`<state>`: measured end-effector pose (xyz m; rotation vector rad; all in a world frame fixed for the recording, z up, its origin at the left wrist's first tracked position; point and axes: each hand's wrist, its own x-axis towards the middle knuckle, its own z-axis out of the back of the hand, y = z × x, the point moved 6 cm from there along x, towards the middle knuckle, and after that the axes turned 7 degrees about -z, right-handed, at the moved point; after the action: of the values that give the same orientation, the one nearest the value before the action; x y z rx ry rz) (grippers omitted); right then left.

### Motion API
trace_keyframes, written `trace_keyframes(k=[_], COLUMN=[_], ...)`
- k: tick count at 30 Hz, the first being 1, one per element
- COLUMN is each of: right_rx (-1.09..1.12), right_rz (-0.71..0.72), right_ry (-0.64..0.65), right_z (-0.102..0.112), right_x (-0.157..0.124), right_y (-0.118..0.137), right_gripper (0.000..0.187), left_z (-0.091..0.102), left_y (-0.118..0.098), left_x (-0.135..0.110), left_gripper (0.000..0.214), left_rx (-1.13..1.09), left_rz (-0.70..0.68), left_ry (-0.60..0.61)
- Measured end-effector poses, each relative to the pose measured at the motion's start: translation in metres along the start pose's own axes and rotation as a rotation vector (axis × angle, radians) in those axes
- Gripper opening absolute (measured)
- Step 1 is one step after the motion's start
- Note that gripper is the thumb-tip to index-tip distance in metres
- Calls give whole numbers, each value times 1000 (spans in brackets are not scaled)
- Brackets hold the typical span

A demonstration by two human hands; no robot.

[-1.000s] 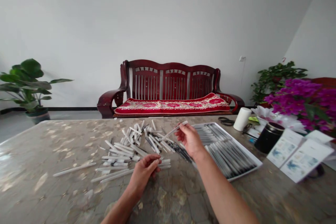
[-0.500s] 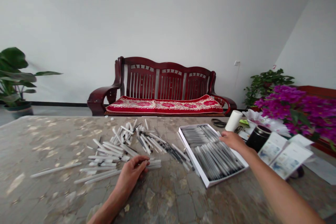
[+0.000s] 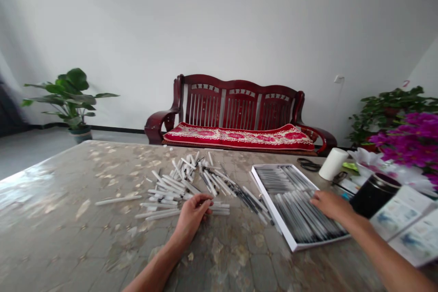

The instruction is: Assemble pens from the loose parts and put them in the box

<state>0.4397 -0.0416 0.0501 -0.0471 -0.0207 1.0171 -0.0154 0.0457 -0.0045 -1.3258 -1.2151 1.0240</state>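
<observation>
My left hand (image 3: 195,212) rests low over the table with its fingers curled. Several pale, clear-barrelled pens (image 3: 221,209) stick out past its fingertips, side by side. Behind and left of it spreads a loose heap of white and clear pens (image 3: 174,185), some with dark parts. To the right, a shallow white box (image 3: 289,237) holds two rows of clear pens (image 3: 304,216) with dark ends. Over the box's right side, my right hand (image 3: 328,205) has its fingers pinched close to the near row. Whatever lies between those fingertips is too blurred to make out.
Right of the box stand a white roll (image 3: 332,164), black scissors (image 3: 309,164), a black cup (image 3: 374,195) and printed cards (image 3: 415,232). Purple flowers (image 3: 410,137) rise behind them. One pen (image 3: 118,200) lies apart at left. Beyond the table is a red wooden bench (image 3: 239,105).
The view has turned left, shifting everything rightward. My right hand has moved from the box's far right edge down toward the near row. My left hand stays beside the heap.
</observation>
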Motion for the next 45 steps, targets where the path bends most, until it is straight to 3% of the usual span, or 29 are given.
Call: trace_keyframes(k=[3,7,10,13,17,22,26,28,31,35,42,45], right_rx=[58,334,346,330,319,356,530,716,1010,1235,1313,1228], right_rz=[60,425,561,565,569,576,480,418,341,315,340,338], right_ry=[-103,-50,-7,39,39,40,82,151,353,581,828,783], right_z=[25,43,34,12,-5,-8,-13,-19,-32,-40,-35,-35], right_x=[-16,-61,-88,-97,-99,-97,-91,-89,-95,-113,-127,-124], right_y=[46,161,232,270,282,277,266,262,264,278,298,303], right_gripper=[22,22,22,23,23,13,6,6,15,26,44,37], left_z=[-5,-12,-15,-14,-12,-11,-10,-9,-7,-7,-5,-5], left_y=[3,3,2,1,-1,-2,-3,-3,3,7,12,11], left_x=[-1,-4,-8,-11,-11,-12,-12,-11,-8,-4,-2,-2], left_gripper=[28,22,20,19,19,17,16,15,23,40,50,47], left_rx=[25,154,292,416,517,559,498,452,315,-81,-428,-424], left_rz=[5,-74,-149,-186,-210,-230,-234,-207,-78,14,139,103], left_ry=[45,138,218,238,218,204,175,145,90,16,-29,-41])
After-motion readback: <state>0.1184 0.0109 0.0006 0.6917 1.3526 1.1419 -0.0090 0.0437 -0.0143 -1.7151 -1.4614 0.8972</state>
